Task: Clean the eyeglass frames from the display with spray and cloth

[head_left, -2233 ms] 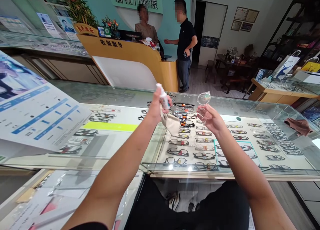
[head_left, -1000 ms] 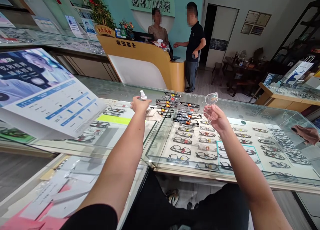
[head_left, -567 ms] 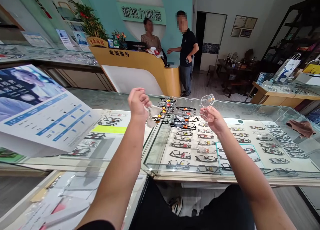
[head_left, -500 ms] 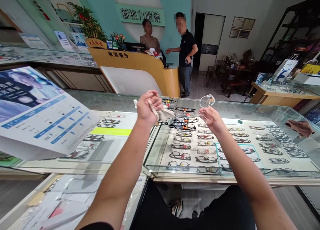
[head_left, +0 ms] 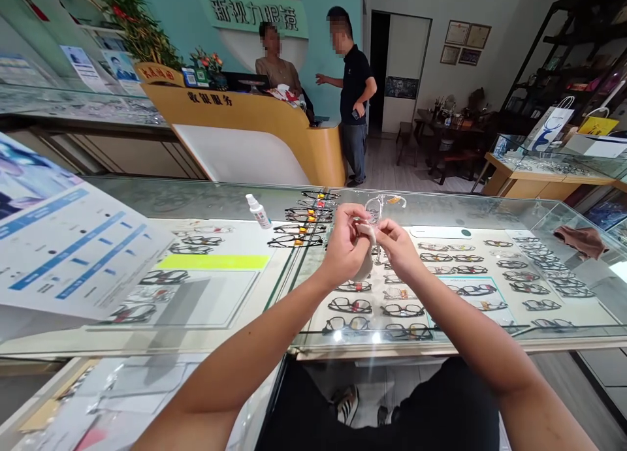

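Above the glass counter, my left hand (head_left: 345,245) pinches a pale cleaning cloth (head_left: 364,265) that lies against a pair of clear-framed eyeglasses (head_left: 375,203). Gripping those eyeglasses from the other side is my right hand (head_left: 398,245), its fingers closed near the middle of the frame. One temple sticks out at the top; the lower part is partly hidden by the cloth and fingers. A small white spray bottle (head_left: 258,213) stands on the glass left of my hands. Between bottle and hands, several dark eyeglasses (head_left: 296,234) lie in a column on the counter top.
Under the glass of the display case (head_left: 509,337) are rows of eyeglasses. A printed card (head_left: 63,242) stands at the left, above an open drawer (head_left: 147,386). A brown cloth (head_left: 582,241) lies at the far right. Two people are at the yellow desk (head_left: 235,118) beyond.
My left hand has moved right with the cloth and now meets the eyeglasses. My right hand has come slightly left and down. The spray bottle, formerly mostly behind my left hand, shows fully.
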Demonstrator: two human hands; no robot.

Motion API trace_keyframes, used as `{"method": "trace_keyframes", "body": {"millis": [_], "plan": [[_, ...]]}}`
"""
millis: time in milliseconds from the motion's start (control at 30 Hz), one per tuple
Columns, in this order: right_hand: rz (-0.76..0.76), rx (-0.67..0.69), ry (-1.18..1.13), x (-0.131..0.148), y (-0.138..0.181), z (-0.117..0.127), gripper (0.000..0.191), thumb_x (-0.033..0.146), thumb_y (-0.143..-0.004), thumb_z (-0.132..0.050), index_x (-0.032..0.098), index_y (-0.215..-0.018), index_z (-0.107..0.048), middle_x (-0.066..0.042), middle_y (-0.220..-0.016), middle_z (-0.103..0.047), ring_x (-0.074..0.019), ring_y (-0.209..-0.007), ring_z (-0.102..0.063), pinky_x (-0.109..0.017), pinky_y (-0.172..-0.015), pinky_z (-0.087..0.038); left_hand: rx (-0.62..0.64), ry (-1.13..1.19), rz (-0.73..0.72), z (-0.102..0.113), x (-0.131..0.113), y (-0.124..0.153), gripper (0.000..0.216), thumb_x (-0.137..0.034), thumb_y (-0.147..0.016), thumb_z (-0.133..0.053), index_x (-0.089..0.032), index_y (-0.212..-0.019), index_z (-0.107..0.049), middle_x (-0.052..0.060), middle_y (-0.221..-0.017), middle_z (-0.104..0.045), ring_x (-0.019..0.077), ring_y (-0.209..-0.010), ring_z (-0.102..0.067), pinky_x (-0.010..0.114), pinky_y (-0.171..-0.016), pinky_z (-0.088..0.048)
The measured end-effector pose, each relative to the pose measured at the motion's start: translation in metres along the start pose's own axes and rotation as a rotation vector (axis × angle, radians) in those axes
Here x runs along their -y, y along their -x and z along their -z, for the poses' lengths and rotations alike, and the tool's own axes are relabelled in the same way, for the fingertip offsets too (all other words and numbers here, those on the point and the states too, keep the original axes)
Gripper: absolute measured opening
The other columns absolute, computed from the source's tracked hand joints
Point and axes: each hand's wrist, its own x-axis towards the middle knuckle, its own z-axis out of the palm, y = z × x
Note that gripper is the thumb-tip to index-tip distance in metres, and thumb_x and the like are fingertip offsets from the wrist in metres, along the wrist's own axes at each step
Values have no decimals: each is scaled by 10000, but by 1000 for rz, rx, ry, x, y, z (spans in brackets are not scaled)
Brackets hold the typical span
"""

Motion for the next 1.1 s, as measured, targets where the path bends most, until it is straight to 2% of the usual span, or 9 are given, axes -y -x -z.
{"method": "trace_keyframes", "body": {"millis": [100, 167, 267, 333, 433, 533, 833, 933, 1100], "plan": [[21, 11, 9, 3, 0, 2, 492, 579, -625, -922, 233, -761, -599, 49, -759, -578, -128, -735, -481, -285, -745, -396, -51, -82, -87, -1, 3, 1, 356, -69, -865, -594, -264, -1143, -486, 62, -1155, -507, 182, -1111, -580, 333, -917, -524], [34, 4, 17, 5, -1, 5, 489, 579, -629, -918, 236, -762, -596, 44, -762, -577, -133, -741, -485, -291, -755, -401, -98, -192, -90, 0, 5, 0, 339, -118, -868, -651, -256, -1141, -504, 71, -1186, -519, 197, -1139, -574, 349, -933, -521], [53, -20, 30, 7, -3, 7, 483, 577, -634, -909, 243, -760, -584, 39, -757, -582, -146, -758, -503, -304, -781, -424, -170, -388, -17, 5, 5, -1, 311, -220, -833, -767, -235, -1076, -574, 40, -1047, -568, 172, -940, -570, 307, -800, -493], [72, -35, 55, 8, -4, 8, 473, 572, -641, -903, 246, -757, -579, 35, -761, -588, -152, -771, -513, -311, -792, -438, -122, -423, 76, 7, 3, -2, 219, -259, -846, -764, -224, -1006, -619, 3, -875, -579, 146, -770, -536, 288, -703, -451], [99, -57, 120, 10, -4, 8, 451, 564, -658, -891, 245, -750, -586, 31, -763, -598, -153, -775, -518, -309, -781, -443, 4, -349, 172, 7, -3, -2, 107, -301, -923, -662, -215, -986, -671, 10, -823, -644, 149, -728, -573, 288, -691, -461], [119, -87, 202, 12, -3, 9, 419, 553, -692, -869, 245, -755, -592, 24, -775, -610, -158, -777, -535, -314, -776, -457, 49, -218, 217, 4, -7, -1, 213, -390, -919, -662, -204, -1021, -688, 50, -938, -716, 179, -833, -658, 301, -767, -521], [143, -89, 270, 11, -4, 12, 397, 537, -722, -861, 235, -756, -606, 15, -819, -631, -156, -797, -581, -322, -807, -482, -75, 7, 499, 5, 1, -8, 356, -463, -771, -807, -197, -822, -575, 11, -821, -673, 154, -772, -639, 284, -739, -533], [127, -98, 272, 12, -4, 12, 416, 544, -701, -874, 232, -752, -604, 22, -813, -626, -148, -784, -573, -312, -782, -471, -69, 68, 586, 8, 3, -11, 326, -421, -736, -821, -184, -845, -627, 19, -840, -681, 155, -786, -628, 291, -749, -534], [111, -129, 213, 16, -4, 13, 412, 533, -689, -882, 239, -757, -602, 18, -809, -647, -157, -805, -573, -316, -783, -466, -90, 124, 617, 10, 3, -15, 261, -371, -711, -804, -185, -833, -669, 4, -801, -658, 141, -744, -584, 280, -718, -513]]}}
